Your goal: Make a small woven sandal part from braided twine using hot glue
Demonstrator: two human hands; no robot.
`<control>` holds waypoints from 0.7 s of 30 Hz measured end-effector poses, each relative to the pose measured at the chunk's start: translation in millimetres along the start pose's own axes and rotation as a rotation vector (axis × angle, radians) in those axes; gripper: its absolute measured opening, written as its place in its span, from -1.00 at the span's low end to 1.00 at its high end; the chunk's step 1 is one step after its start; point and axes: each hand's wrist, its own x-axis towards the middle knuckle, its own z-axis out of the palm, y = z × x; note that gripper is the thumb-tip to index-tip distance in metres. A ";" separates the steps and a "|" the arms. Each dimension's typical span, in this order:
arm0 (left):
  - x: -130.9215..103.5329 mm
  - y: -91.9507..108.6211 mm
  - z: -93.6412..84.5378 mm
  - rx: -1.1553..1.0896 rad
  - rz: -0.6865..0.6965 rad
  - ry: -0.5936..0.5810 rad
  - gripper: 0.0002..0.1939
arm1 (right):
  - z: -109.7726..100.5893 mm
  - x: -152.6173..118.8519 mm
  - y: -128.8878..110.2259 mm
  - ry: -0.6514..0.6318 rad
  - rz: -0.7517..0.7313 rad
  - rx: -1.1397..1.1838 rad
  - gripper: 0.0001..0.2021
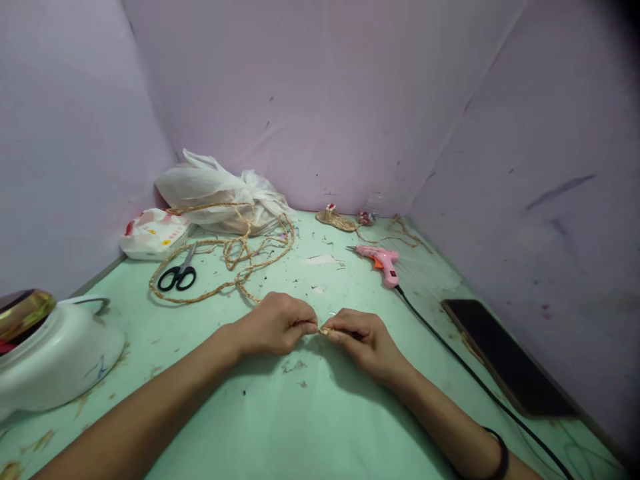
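A braided straw-coloured cord lies in loose loops on the pale green table and runs under my left hand. That hand is closed, its thumb and fingers pinched at the cord's end. Opposite it, my right hand pinches the small tip of the cord that shows between the two hands. Most of the cord inside my left fist is hidden. Black-handled scissors lie within the cord's loop at the left. Beyond my right hand rests a pink glue gun, nozzle to the left.
A black cable runs from the glue gun to the lower right, past a dark phone. A white pot stands at left. Behind are a tissue pack, a plastic bag and a coiled cord piece near the wall.
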 end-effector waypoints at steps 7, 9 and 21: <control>-1.9 -3.1 -3.2 -0.026 0.022 -0.010 -0.78 | -0.6 -1.5 -6.0 -0.064 -0.090 -0.031 -0.85; -2.4 -1.9 -1.5 -0.037 0.057 -0.024 -0.79 | 0.3 -2.6 -8.1 -0.102 -0.108 -0.015 -0.85; -6.3 9.8 0.0 0.150 0.125 0.658 -0.84 | -0.4 1.5 6.6 0.186 -0.186 -0.217 -0.90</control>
